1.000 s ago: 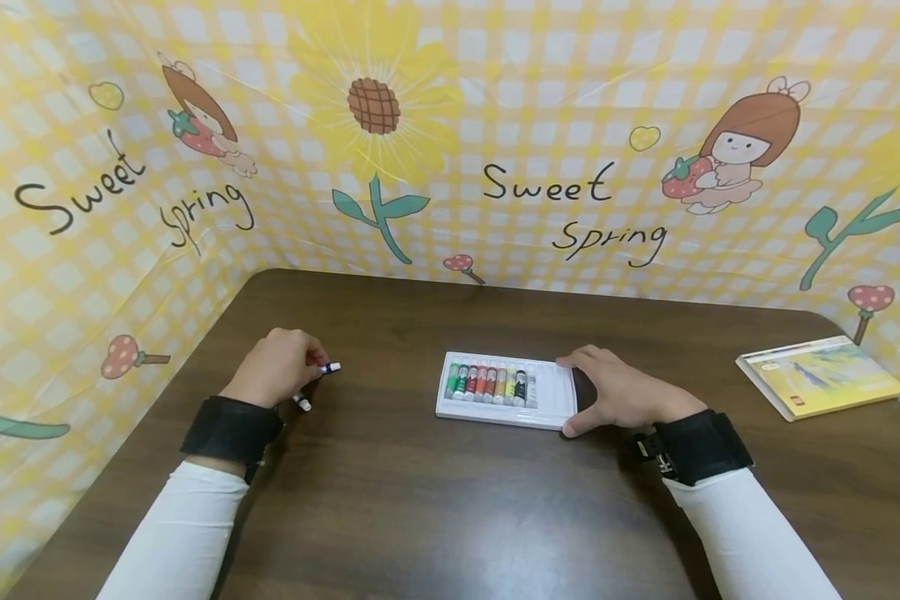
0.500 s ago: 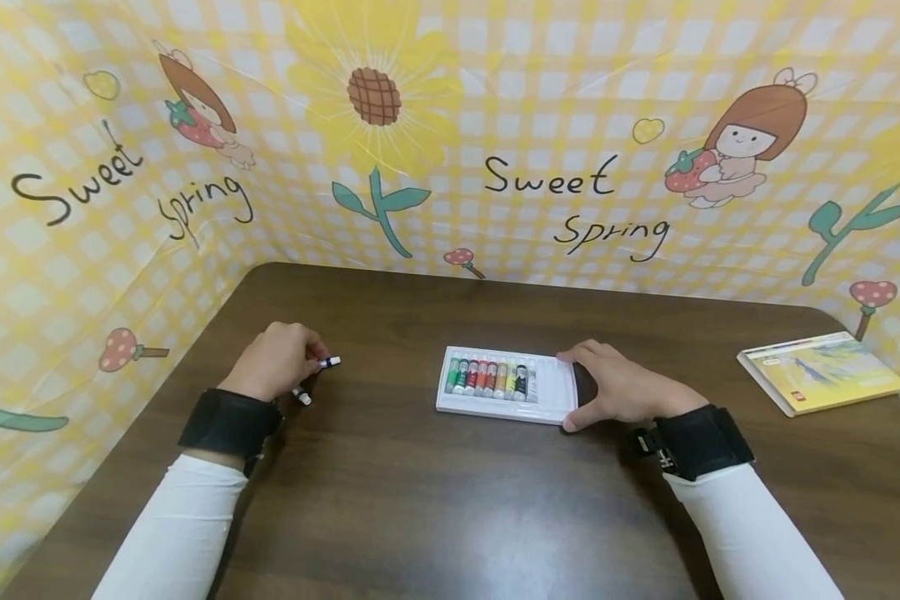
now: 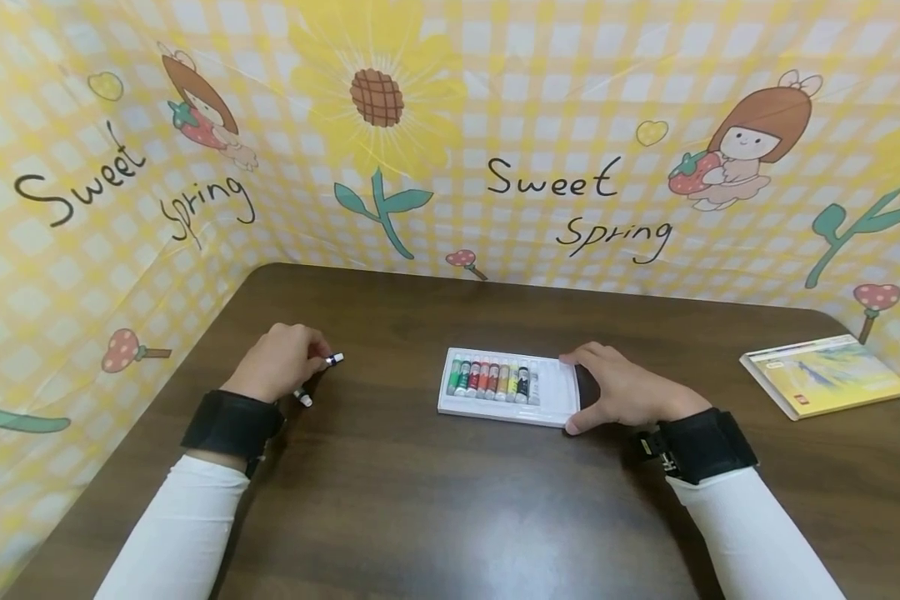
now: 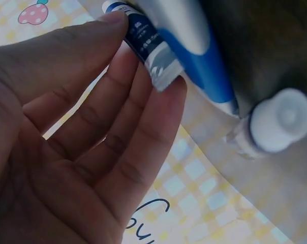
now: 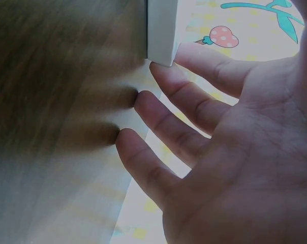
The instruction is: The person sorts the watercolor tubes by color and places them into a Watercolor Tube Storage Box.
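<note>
My left hand (image 3: pixel 273 362) pinches a small dark blue paint tube (image 4: pixel 143 38) between thumb and fingertips, its silver crimped end showing in the left wrist view. Beside it is a larger-looking blue and silver tube (image 4: pixel 209 76), partly cut off. A white cap (image 4: pixel 283 119) shows to the right there. On the table, a tube with a white cap (image 3: pixel 304 400) lies just under this hand. My right hand (image 3: pixel 626 387) spans the right end of a white paint box (image 3: pixel 558 392), thumb on the near edge and index finger at the far corner. Several coloured paint tubes (image 3: pixel 491 379) lie in the box.
A yellow booklet or flat box (image 3: pixel 828 375) lies at the right of the brown table (image 3: pixel 420 500). A yellow checked cloth (image 3: pixel 540 100) with printed flowers hangs behind the table and along its left side.
The tube in my left hand has turned slightly, its white cap angled a little more upward. My right hand and the paint box keep their place; the head view shifts slightly.
</note>
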Motion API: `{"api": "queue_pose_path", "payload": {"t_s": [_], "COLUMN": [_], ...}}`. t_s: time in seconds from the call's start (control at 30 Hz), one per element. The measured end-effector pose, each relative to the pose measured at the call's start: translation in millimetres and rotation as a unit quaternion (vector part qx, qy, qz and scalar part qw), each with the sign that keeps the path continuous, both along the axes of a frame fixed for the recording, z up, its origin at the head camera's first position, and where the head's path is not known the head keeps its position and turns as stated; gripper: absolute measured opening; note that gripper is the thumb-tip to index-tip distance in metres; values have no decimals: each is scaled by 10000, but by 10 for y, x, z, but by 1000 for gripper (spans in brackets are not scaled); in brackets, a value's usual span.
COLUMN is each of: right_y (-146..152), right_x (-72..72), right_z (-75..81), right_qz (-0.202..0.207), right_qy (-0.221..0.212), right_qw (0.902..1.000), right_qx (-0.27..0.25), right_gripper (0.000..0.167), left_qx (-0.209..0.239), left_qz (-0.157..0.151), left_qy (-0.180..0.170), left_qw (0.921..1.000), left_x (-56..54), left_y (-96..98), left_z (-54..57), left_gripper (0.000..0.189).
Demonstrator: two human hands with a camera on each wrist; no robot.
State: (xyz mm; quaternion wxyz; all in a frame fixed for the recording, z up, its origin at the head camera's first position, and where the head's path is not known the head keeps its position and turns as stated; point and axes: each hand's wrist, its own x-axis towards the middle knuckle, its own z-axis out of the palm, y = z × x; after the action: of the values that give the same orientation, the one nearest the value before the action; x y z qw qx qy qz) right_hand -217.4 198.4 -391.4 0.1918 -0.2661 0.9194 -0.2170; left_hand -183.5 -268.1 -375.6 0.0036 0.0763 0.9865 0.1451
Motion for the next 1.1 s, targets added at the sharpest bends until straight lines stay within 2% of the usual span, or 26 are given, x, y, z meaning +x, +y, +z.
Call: {"api": "queue_pose_path", "payload": {"t_s": [0.27,0.43,0.63,0.9,1.1], "right_y": [-6,-15,-5,-2,-3], "right_x": [-12,-12,4,-3,-2], "right_z": [25,25,0,9,10], "right_qz": [-13,-11,16,17,14], "right_qy": [6,-25,-15,4,7], "right_qw": [10000,10000,10000,10000,10000], "right_qx": [24,31,-15,22,39], "right_gripper": [100,99,98,100,100], "left_qx": [-83,-179,-211,-107,-9], "left_qz": [174,321,335,374,446], "left_qy": [30,37,-14,51,-127], "left_qw": [9998,9993,9992,9992,9989], "left_x": [-18,-2,22,-4,8], "left_y": [22,41,52,62,77], "left_z": [32,-5,-32,-21,3], "left_gripper": [4,7,9,9,9]}}
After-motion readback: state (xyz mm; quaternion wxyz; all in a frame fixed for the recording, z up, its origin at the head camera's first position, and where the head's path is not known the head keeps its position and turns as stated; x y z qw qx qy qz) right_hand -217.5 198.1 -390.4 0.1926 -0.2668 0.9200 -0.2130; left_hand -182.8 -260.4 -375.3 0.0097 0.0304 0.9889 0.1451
